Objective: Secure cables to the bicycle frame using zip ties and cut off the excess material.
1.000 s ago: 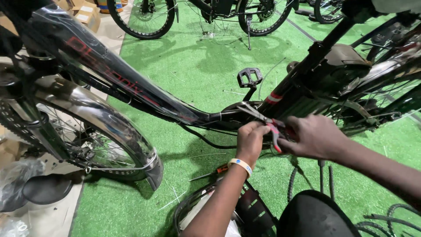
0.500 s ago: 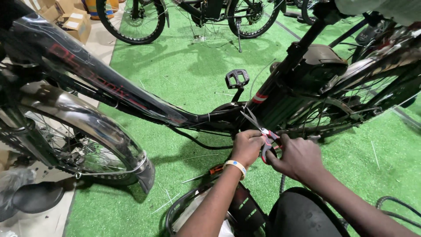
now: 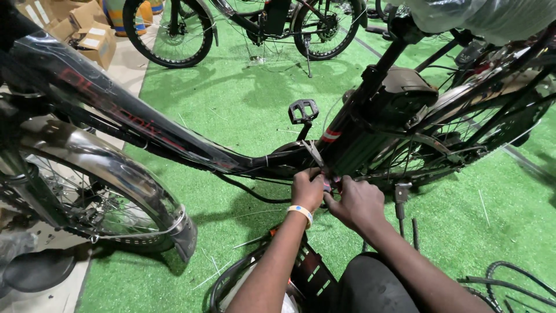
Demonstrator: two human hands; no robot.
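L hand: left hand (image 3: 307,190), w/ white wristband (image 3: 302,212), was curled shut, fingertips pinched on a small reddish bit (image 3: 330,184) at the bottom of the black glossy bicycle frame (image 3: 174,136); what the bit was – cannot tell, mostly hidden by fingers.
R hand: right hand (image 3: 357,203) sat just beside the L, touching it; thumb & forefinger closed on the same small bit from the other side.
Grip spot: low on the frame, where the sloping tube met the upright black battery-style housing (image 3: 359,136).
Above grip: thin grey metal strip (image 3: 313,153) stuck up just over the knuckles; black plastic pedal (image 3: 303,110) higher, apart from the hands.
L of grip: frame tube ran up & away; under it the shiny dark front mudguard (image 3: 124,179) over a spoked wheel (image 3: 69,208).
R of grip: rear spoked wheel (image 3: 463,145), near; short black kickstand (image 3: 401,197) just beside the R hand.
Below grip: green artificial turf (image 3: 243,104); black cables (image 3: 509,284) lay well off to the R.
Far beyond grip: another black bicycle (image 3: 260,26) stood on the turf; brown cardboard boxes (image 3: 87,35) off to the L of it.
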